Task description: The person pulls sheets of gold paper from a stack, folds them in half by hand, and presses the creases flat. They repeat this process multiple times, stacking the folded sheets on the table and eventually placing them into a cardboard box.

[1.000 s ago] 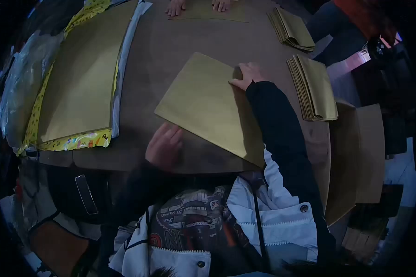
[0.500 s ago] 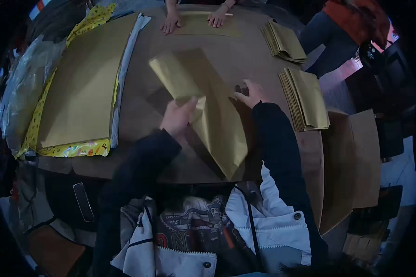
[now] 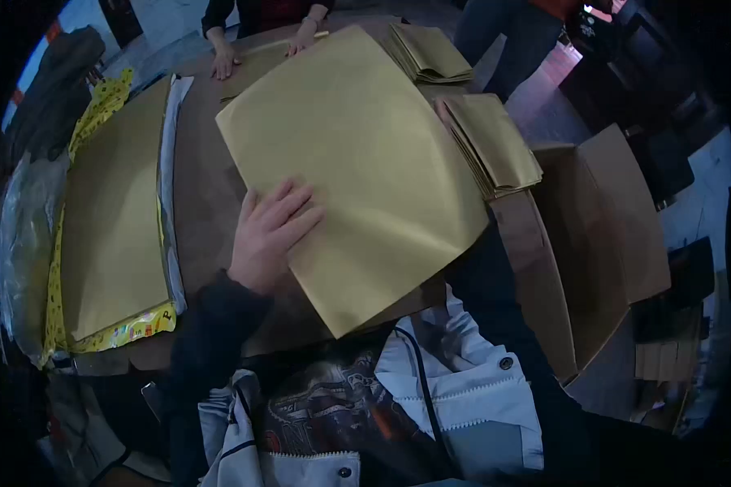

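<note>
A large gold-brown paper sheet [image 3: 357, 138] spreads out in front of me, tilted, with a shallow bend toward its lower right. My left hand [image 3: 272, 231] rests on its left edge, fingers spread flat over the paper. My right forearm [image 3: 487, 276] passes behind the sheet's right side. Most of my right hand is hidden by the paper; a small skin-coloured sliver, apparently my right hand [image 3: 443, 112], shows at the right edge beside a folded stack. What it holds, if anything, cannot be seen.
Folded gold paper stacks [image 3: 499, 146] [image 3: 434, 53] lie along the right side. Flat sheets [image 3: 114, 211] sit on yellow wrapping at left. An open cardboard box [image 3: 601, 243] stands at right. Across the table, another person's hands [image 3: 223, 63] press on paper. Someone else stands at back right.
The paper, earlier narrow and bent between my hands, is now opened out wide. My left hand has flattened onto it. My right hand has gone behind the sheet. The view has shifted.
</note>
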A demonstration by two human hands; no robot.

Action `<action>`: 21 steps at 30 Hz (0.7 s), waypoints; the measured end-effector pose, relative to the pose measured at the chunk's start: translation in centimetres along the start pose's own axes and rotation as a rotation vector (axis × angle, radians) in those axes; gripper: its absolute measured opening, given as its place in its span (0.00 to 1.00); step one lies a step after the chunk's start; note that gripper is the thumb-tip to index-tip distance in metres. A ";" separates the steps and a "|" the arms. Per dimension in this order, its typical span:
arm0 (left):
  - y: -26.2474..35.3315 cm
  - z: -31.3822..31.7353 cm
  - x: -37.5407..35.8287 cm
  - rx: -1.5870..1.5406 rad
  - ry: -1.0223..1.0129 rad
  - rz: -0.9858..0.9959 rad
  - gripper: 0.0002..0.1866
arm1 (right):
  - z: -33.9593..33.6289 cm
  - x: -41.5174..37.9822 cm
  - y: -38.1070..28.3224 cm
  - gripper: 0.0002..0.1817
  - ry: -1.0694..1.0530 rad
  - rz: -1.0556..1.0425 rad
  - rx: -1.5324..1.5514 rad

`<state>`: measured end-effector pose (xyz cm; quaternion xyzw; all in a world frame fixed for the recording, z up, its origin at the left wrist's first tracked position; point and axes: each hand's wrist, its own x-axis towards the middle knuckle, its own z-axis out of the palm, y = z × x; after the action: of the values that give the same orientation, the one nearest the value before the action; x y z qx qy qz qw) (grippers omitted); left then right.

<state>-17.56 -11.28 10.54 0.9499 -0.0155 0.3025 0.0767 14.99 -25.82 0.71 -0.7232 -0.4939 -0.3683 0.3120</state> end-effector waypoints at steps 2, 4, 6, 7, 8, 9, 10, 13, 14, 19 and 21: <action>-0.9 3.1 -3.6 -0.022 -0.039 -0.038 0.17 | -6.1 2.5 -5.1 0.42 -0.238 0.356 0.374; -1.5 4.9 -6.2 -0.023 -0.068 -0.100 0.17 | -2.2 -0.5 -2.0 0.43 -0.253 0.291 0.458; -1.7 5.8 -8.0 -0.153 -0.107 -0.158 0.17 | -2.6 -1.9 -3.9 0.45 -0.412 0.260 0.378; -2.1 6.0 -8.8 -0.156 -0.114 -0.145 0.19 | -3.1 -2.0 -4.3 0.45 -0.512 0.280 0.413; -2.3 6.2 -9.3 -0.152 -0.113 -0.152 0.19 | -3.1 -2.3 -4.5 0.45 -0.515 0.274 0.419; -2.4 6.2 -9.4 -0.171 -0.105 -0.171 0.19 | -2.9 -2.7 -4.7 0.42 -0.535 0.242 0.363; -2.5 6.1 -9.5 -0.188 -0.095 -0.190 0.20 | -2.4 -2.9 -4.7 0.39 -0.552 0.207 0.307; -2.4 4.7 -9.5 -0.096 -0.145 -0.205 0.21 | -2.5 -2.2 -5.7 0.37 -0.649 0.204 0.360; -2.3 4.5 -9.7 -0.092 -0.142 -0.212 0.21 | -3.0 -1.9 -6.4 0.36 -0.715 0.227 0.408; -4.4 4.9 -11.9 -0.803 0.226 -0.852 0.32 | -3.2 -2.1 -7.8 0.29 -0.805 0.309 0.498; -6.5 5.1 -12.9 -1.189 0.242 -1.192 0.30 | -2.0 -2.6 -7.1 0.28 -0.813 0.304 0.540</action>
<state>-24.67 -5.84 -1.96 0.5621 0.3393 0.2525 0.7107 7.17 -26.49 0.23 -0.7654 -0.5420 0.1329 0.3205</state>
